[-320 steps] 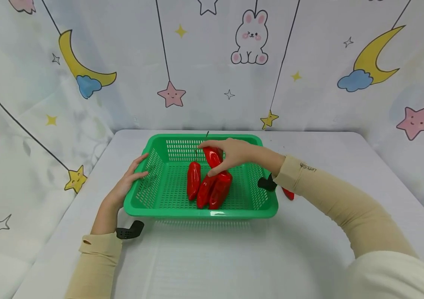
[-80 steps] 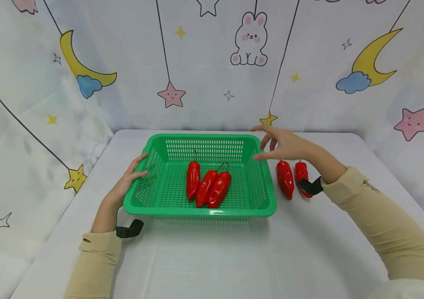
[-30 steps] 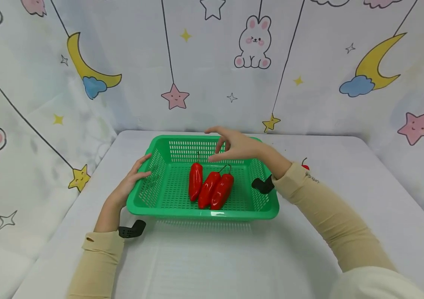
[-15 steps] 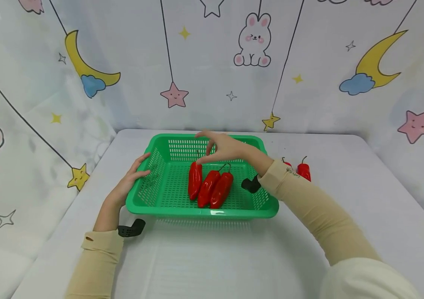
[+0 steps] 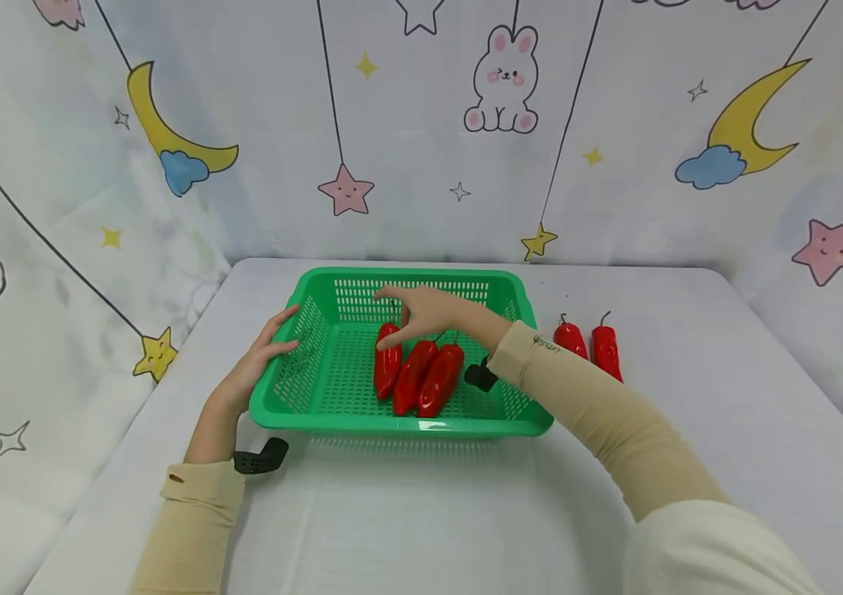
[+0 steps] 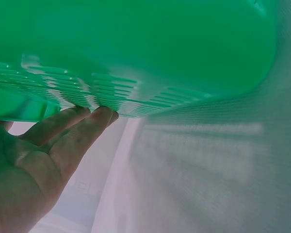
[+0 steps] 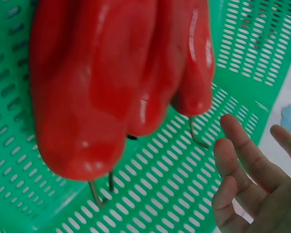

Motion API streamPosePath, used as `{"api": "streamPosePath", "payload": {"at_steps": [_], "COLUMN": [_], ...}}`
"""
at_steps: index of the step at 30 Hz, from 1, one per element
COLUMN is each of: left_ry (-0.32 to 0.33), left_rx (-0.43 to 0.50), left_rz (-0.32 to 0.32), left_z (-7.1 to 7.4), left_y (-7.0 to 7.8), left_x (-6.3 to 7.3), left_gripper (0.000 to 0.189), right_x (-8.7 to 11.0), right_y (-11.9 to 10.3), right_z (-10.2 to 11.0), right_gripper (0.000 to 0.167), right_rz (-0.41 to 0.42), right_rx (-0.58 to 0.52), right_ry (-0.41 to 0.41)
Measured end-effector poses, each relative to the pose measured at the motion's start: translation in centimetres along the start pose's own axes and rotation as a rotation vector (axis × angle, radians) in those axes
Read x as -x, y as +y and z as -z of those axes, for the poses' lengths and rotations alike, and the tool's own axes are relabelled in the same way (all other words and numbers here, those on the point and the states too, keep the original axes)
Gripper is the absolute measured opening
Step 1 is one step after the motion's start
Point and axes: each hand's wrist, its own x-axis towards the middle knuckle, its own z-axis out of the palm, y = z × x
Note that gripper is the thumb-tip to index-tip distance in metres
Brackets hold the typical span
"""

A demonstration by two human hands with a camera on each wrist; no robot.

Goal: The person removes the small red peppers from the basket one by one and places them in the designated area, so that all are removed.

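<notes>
A green plastic basket (image 5: 407,425) holds three red chili peppers, side by side with stems pointing to the back. My right hand (image 5: 425,314) is over the leftmost pepper (image 5: 386,372), thumb and forefinger spread wide around its upper part. In the right wrist view, the fingertips (image 7: 226,150) are apart from the peppers, with nothing between them. The middle pepper (image 5: 414,380) and the right one (image 5: 442,382) lie below the right wrist. My left hand (image 5: 250,368) holds the basket's left rim, thumb over the edge, other fingers against the outer slotted wall in the left wrist view.
Two more red peppers, a nearer one (image 5: 569,337) and one farther right (image 5: 605,351), lie on the white table (image 5: 421,521) right of the basket, partly hidden by the right sleeve. A patterned cloth backdrop (image 5: 407,124) rises behind the table.
A pepper that my right hand held over the basket earlier is now out on the table at the right. Since then the empty right hand has moved left and down to the leftmost pepper.
</notes>
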Motion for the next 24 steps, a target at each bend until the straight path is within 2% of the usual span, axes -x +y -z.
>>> {"api": "streamPosePath", "payload": {"at_steps": [15,24], "left_ry": [-0.013,-0.022], "left_rx": [0.001,0.008], "left_rz": [-0.013,-0.019], "left_z": [0.0,0.1], "left_y": [-0.3,-0.2], "left_x": [0.0,0.0], "left_gripper": [0.059,0.059], "right_x": [-1.6,-2.4], "right_y": [-0.1,-0.4], "right_z": [-2.1,-3.0], "right_gripper": [0.079,0.084], "right_rz": [-0.042,-0.083], "right_rx": [0.232,0.308], "right_ry": [-0.038,-0.089]}}
